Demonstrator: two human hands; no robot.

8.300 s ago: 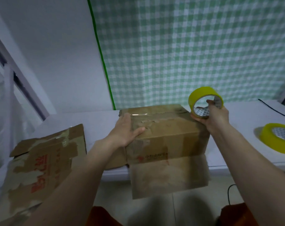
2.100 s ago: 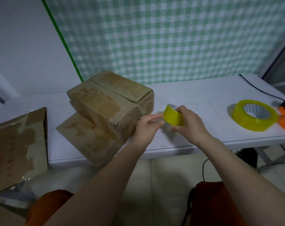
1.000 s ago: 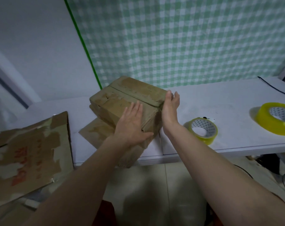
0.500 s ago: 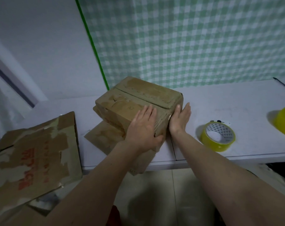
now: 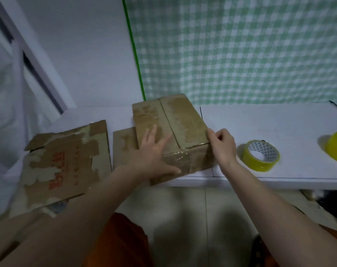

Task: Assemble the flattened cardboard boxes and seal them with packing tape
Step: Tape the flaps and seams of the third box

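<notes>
Left hand (image 5: 154, 153) presses flat, fingers spread, on the cardboard box (image 5: 183, 120); right hand (image 5: 222, 146) fingers curl, pinching its right top edge.

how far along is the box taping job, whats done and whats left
Done: one box stands assembled on the table, flaps closed, clear tape over its near edge. In hand: the left hand lies flat on top and the right hand pinches at the box's right top edge, probably smoothing tape. The tape roll sits beside it. Left: a flattened box lies unassembled on the left.
</notes>
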